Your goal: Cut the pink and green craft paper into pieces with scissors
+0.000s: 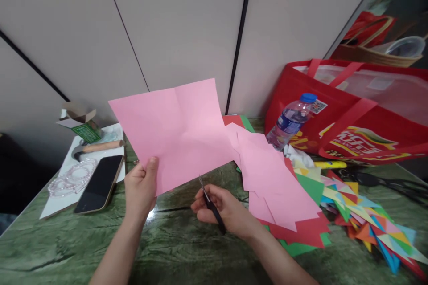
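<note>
Item, in hand: one large pink paper sheet (187, 129), raised above the green marbled worktop (174, 249) at the middle of the scene, faintly creased. Left hand (142, 187): fingers clamped on the sheet's near left corner, thumb on the face toward the viewer. Right hand (224, 211): fingers closed around slim black-handled scissors (214, 213), tips at the sheet's near edge; whether the blades touch the paper cannot be told from this angle.

Right, stacked: loose pink paper pieces (267, 178), overlapping, over red paper (301, 234) and green paper (297, 248). Far right: clear plastic bottle with blue cap (290, 120), standing before a red shopping bag (354, 98). Near right: heap of multicoloured pointed paper pieces (377, 222).

Left: black-screened phone (100, 182), clear bead strands (72, 178), wooden-handled tool (103, 145), and small green open carton (87, 131).

Condition: judged part-way. Done, by appearance: the pointed pieces heaped at right. Left over: the held sheet, its visible outline showing no clear cut, and the flat stacked paper, seemingly unfolded.
</note>
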Tool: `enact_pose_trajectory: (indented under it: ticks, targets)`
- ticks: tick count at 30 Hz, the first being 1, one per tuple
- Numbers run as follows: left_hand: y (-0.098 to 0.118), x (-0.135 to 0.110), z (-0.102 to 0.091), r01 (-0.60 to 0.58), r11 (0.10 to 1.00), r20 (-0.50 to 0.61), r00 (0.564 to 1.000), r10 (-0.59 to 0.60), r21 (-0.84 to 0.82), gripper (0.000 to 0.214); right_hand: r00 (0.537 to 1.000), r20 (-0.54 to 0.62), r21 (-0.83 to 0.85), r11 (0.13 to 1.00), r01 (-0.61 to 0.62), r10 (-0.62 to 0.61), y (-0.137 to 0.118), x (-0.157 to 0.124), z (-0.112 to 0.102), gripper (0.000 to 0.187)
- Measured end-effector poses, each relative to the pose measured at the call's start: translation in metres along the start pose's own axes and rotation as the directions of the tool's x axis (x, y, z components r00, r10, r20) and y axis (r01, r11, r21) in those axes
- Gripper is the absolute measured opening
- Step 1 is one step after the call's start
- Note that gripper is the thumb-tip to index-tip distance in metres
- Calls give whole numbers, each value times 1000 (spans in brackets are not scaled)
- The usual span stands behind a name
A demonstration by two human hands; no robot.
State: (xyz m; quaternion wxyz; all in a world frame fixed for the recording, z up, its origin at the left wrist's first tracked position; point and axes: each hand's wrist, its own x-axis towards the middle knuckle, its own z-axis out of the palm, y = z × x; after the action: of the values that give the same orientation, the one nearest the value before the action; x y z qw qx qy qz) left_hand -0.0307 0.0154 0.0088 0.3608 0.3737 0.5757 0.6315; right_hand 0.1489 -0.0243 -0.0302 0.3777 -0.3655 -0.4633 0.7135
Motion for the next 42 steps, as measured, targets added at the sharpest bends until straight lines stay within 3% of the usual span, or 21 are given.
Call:
enact_pose_trajectory:
  ticks: [6, 17, 37, 42]
  targets:
    - [-1, -5, 3, 54, 999, 112, 992, -54, -3, 24, 1000, 25, 32, 999, 5, -5, 1, -1, -3, 30]
    - [-7, -2, 0, -87, 987, 43, 996, 81, 134, 25, 997, 74, 60, 998, -11, 7, 1, -2, -7, 32]
    - [-9, -3, 0, -63, 994, 103, 993, 53, 94, 22, 998, 68, 57, 998, 0, -4, 3, -1, -7, 32]
    - [-9, -3, 0, -85, 990, 70, 995, 77, 116, 23, 997, 75, 65, 998, -15, 10, 1, -2, -7, 33]
